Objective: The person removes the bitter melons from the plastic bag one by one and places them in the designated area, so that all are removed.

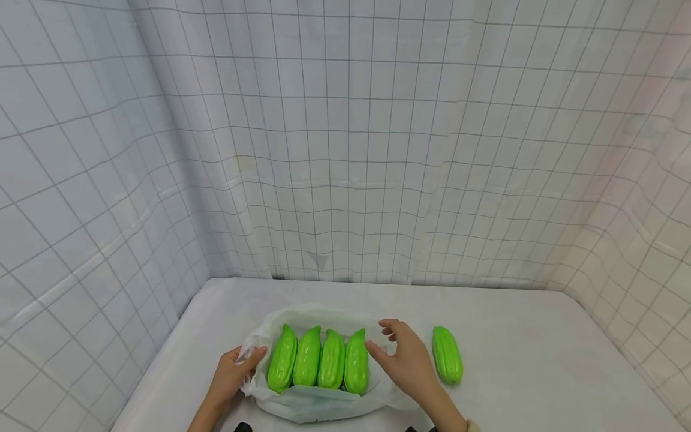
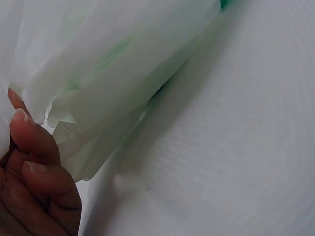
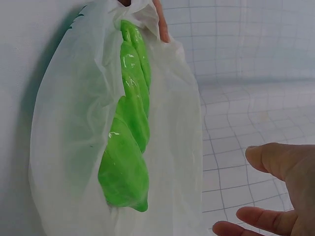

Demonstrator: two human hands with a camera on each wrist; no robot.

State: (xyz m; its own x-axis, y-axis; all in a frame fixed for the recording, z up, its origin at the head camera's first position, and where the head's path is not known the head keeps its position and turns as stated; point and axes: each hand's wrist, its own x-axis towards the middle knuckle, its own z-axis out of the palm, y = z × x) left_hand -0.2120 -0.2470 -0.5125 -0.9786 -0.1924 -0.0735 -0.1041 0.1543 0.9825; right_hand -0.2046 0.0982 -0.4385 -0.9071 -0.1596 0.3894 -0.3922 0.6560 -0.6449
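Observation:
A thin whitish-green plastic bag (image 1: pixel 313 408) lies on its side, its mouth spread open. Inside it several glossy, ridged, long green gourd-like vegetables (image 1: pixel 306 360) lie side by side, tips pointing away. My left hand (image 1: pixel 231 373) pinches the bag's left edge between thumb and fingers; its curled fingers (image 2: pixel 37 140) also show against the plastic in the left wrist view. Over the bag's right end my right hand (image 1: pixel 406 360) hovers with fingers spread and loosely bent, holding nothing. From the right wrist view, the green vegetables (image 3: pixel 125 162) overlap in a row.
One more green gourd-like vegetable (image 1: pixel 447 355) lies on the white table (image 1: pixel 540 360) to the right of my right hand. Grid-patterned white curtains (image 1: pixel 345 150) hang behind the table and along both sides.

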